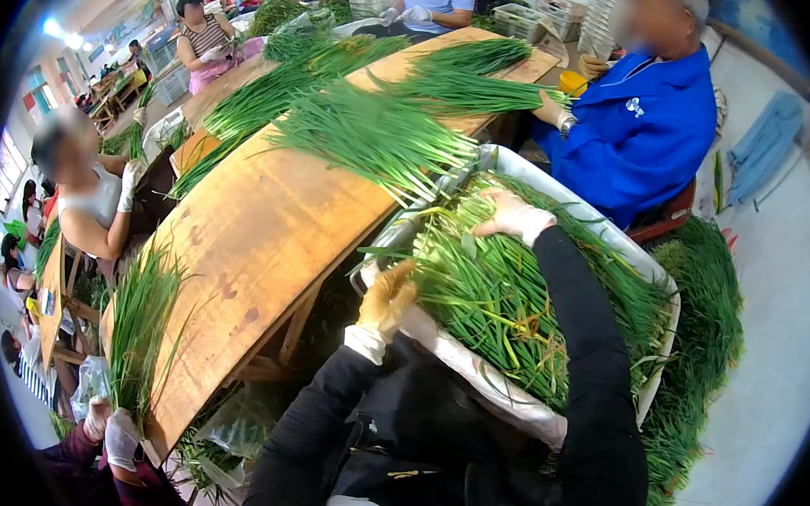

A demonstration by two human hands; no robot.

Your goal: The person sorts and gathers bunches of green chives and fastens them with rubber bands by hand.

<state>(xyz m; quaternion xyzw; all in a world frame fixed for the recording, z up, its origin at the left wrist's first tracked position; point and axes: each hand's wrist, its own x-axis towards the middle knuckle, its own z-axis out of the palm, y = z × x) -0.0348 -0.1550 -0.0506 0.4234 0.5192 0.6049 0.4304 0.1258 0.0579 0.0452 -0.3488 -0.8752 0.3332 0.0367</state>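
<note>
- Chives [513, 295], long thin green blades with paler ends, lie heaped in a white tray [498, 391] on the person's lap, filling it rim to rim; a few yellowed blades show among the green.
- Left hand [386, 300], in a yellowish glove, rests on the tray's rim at about 9 o'clock of the heap, its fingers curled down into the blade ends; what they have hold of, if anything, I cannot tell.
- Right hand [514, 217], in a pale glove, lies on the heap near 12 o'clock, fingers spread and bent over the blades, pressing on them rather than clearly closed around any.
- Both arms wear black sleeves [583, 354].
- More chives, in a loose pile [374, 137], lie on the wooden desk [259, 236] just beyond the tray, at 11 o'clock, the nearest blades overlapping the tray's far rim.
- Further bundles run along the desk toward 12 o'clock, and another clump [140, 322] stands at its near end, at 8 o'clock, gripped by a co-worker's gloved hands [112, 430].
- A person in a blue jacket [645, 137] sits at 1 o'clock; a small white mark on the chest is too small to read.
- Green trimmings [702, 351] cover the floor at 3 o'clock of the tray.
- No legible writing appears anywhere.
</note>
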